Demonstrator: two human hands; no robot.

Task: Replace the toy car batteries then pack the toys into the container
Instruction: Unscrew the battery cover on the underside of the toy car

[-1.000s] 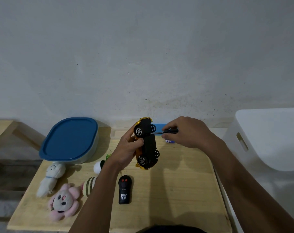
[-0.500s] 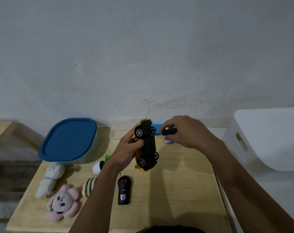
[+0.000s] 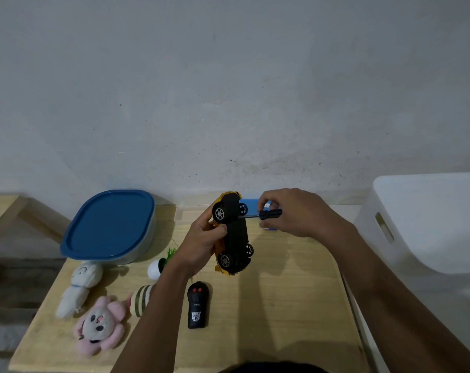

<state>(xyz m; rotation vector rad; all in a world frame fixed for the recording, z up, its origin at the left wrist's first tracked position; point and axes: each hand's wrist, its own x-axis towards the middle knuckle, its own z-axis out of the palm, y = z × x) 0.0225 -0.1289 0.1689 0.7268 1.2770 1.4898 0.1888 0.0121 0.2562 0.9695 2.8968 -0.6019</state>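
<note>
Change: Little has moved in the last second. The yellow-and-black plastic toy car [image 3: 235,232] stays upended in the left hand [image 3: 199,246], and the small black-handled screwdriver [image 3: 270,214] keeps its tip on the car's black underside, near the upper wheels.
Meaning: The battery-cover screw is probably still being worked, and no cover or battery shows as removed, so packing looks far off.
Left fingers [image 3: 217,230]: curled round the car's yellow body, thumb on the chassis edge.
Right fingers [image 3: 266,203]: the right hand [image 3: 298,211] pinches the screwdriver handle.
Car's place: held on end above the pale wooden tabletop [image 3: 282,305], between both hands.
Waiting: the blue-lidded plastic container [image 3: 110,224] sits closed at back left, and the pink plush toy [image 3: 99,324] lies front left.
</note>
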